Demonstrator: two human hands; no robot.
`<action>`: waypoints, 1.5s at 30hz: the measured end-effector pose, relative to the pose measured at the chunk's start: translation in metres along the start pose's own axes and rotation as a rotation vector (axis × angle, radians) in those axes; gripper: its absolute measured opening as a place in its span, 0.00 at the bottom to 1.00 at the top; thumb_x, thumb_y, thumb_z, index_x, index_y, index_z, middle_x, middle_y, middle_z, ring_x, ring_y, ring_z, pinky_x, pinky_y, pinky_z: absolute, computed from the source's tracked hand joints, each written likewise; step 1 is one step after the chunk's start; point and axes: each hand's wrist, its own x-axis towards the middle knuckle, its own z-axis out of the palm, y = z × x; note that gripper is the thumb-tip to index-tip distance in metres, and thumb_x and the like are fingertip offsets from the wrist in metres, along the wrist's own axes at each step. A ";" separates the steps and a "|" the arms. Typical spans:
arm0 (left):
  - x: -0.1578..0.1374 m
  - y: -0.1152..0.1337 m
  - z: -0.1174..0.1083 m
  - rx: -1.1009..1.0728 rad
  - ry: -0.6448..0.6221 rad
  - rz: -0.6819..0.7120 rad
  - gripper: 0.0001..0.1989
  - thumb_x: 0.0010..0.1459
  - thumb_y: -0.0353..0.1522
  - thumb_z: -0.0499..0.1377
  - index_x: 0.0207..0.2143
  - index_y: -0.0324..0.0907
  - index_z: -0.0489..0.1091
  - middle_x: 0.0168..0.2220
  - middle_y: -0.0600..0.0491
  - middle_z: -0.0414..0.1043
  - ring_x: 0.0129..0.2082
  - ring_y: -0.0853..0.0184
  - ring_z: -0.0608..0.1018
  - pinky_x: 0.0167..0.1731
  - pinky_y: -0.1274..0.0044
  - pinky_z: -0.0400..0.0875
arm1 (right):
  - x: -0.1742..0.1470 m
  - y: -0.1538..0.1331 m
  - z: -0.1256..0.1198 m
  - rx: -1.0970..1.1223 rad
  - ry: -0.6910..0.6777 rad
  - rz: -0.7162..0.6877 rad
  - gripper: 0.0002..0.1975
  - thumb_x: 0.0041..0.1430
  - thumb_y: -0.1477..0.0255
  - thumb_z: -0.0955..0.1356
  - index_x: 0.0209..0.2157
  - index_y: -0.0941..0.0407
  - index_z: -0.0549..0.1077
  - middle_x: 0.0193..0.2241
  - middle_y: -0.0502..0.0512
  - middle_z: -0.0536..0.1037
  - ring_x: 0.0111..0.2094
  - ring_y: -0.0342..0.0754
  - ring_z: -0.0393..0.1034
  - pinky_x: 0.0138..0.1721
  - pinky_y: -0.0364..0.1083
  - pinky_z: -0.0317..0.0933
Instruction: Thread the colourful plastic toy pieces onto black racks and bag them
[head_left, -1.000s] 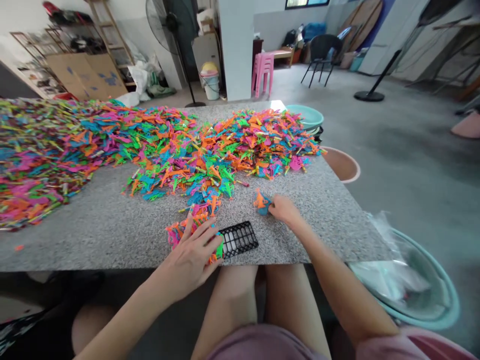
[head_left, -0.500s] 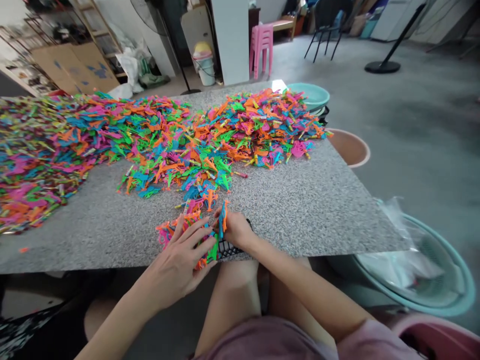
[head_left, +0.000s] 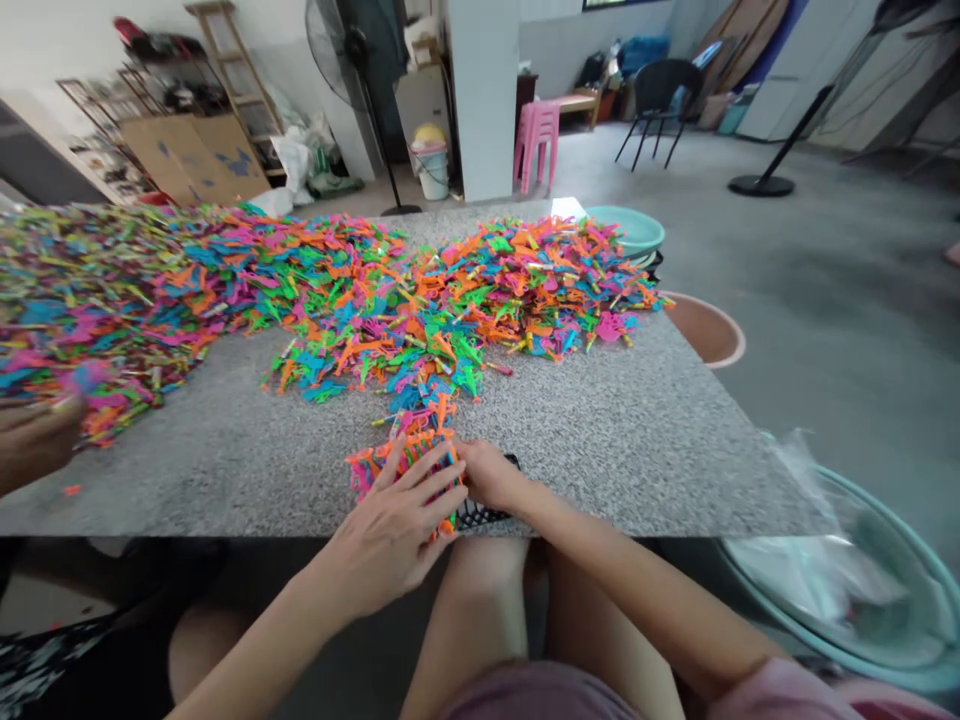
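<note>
My left hand [head_left: 397,525] lies with its fingers stretched out and apart across a packed row of small plastic toys [head_left: 367,472] in orange, pink, green and blue. The row stands in a black openwork basket [head_left: 480,514] at the table's front edge. My right hand [head_left: 491,474] is closed at the right end of this row, its fingertips at a blue and orange plastic toy [head_left: 452,452]. The fingers partly hide that toy. More of the same toys [head_left: 427,395] lie loose just behind the basket.
Large heaps of the coloured toys [head_left: 525,290] cover the back and left of the speckled table [head_left: 615,440]. At far left is another person's hand [head_left: 37,435] with a blurred piece. Basins [head_left: 919,540] stand beyond the right edge, one with clear plastic bags [head_left: 825,570].
My right hand has brought the blue and orange toy left against the row's end. My left hand stays over the row. Another person's hand has appeared at left, and the view has tilted upward.
</note>
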 end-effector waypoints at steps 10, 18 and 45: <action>0.002 0.002 -0.001 -0.023 -0.062 -0.051 0.12 0.61 0.31 0.58 0.48 0.44 0.71 0.57 0.51 0.70 0.64 0.54 0.63 0.67 0.50 0.42 | 0.124 0.006 -0.034 -0.763 -0.062 -0.579 0.12 0.65 0.80 0.60 0.35 0.61 0.75 0.47 0.63 0.74 0.49 0.52 0.67 0.45 0.48 0.65; 0.001 0.002 0.001 -0.031 -0.022 -0.036 0.12 0.61 0.30 0.58 0.48 0.43 0.71 0.57 0.50 0.70 0.65 0.53 0.60 0.66 0.48 0.39 | 0.039 0.054 -0.074 -0.429 0.221 -0.132 0.10 0.62 0.80 0.62 0.41 0.59 0.73 0.41 0.59 0.76 0.43 0.48 0.70 0.43 0.45 0.63; 0.004 0.001 0.005 -0.056 0.024 -0.068 0.16 0.62 0.31 0.57 0.53 0.40 0.66 0.56 0.44 0.69 0.66 0.51 0.59 0.65 0.49 0.45 | -0.067 -0.032 0.030 -0.013 0.151 0.307 0.09 0.51 0.80 0.67 0.36 0.58 0.71 0.34 0.58 0.77 0.36 0.53 0.73 0.36 0.46 0.62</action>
